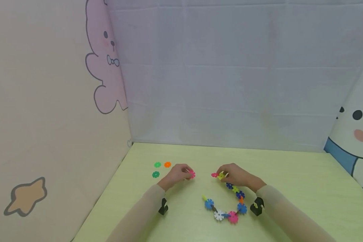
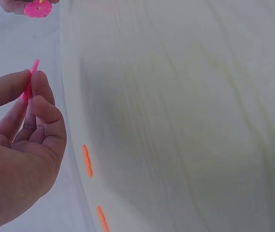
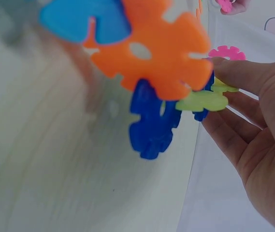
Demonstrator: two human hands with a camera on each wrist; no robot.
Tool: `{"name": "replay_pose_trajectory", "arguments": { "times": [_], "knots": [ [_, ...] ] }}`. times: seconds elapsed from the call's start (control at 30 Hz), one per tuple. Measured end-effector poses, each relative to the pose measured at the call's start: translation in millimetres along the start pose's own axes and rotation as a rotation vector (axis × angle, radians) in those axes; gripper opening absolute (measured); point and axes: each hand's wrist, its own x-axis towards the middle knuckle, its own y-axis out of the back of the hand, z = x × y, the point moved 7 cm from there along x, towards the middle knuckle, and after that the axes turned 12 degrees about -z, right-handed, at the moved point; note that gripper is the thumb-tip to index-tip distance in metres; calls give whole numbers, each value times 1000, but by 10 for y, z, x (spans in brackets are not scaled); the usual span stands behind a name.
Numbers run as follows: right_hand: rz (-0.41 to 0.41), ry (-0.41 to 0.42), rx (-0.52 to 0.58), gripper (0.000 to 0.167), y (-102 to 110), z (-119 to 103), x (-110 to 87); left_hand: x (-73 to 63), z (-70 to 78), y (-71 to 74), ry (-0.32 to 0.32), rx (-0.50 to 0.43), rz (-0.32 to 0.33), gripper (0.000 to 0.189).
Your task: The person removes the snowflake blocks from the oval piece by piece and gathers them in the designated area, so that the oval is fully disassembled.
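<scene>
My left hand pinches a loose pink snowflake disc between thumb and forefinger; the left wrist view shows this disc nearly edge-on. To the right, my right hand grips a curved chain of interlocked snowflake discs near its far end, around a yellow disc. A pink disc forms that end, pointing toward the left hand, with a gap between. Dark blue, yellow-green and orange discs follow along the chain in the right wrist view. The fingers partly hide the gripped part.
The chain curves toward me through a pink disc, a white disc and a blue disc. Left of my left hand lie loose light green, orange and dark green discs. A pale curtain hangs behind the table.
</scene>
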Motion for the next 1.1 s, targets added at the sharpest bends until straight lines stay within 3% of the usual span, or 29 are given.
{"name": "replay_pose_trajectory", "arguments": {
  "times": [0.3,0.5,0.73,1.1],
  "knots": [
    [10,1,-15,23,16,14,-3,-96,-35,89,30,38,1,18],
    [13,-6,-17,23,18,23,6,-111,-142,159,40,32,-2,19],
    [12,-14,-10,23,14,38,15,-187,-222,296,31,79,41,20],
    [5,-30,13,24,13,43,28,-324,-338,478,84,124,77,20]
  ]
}}
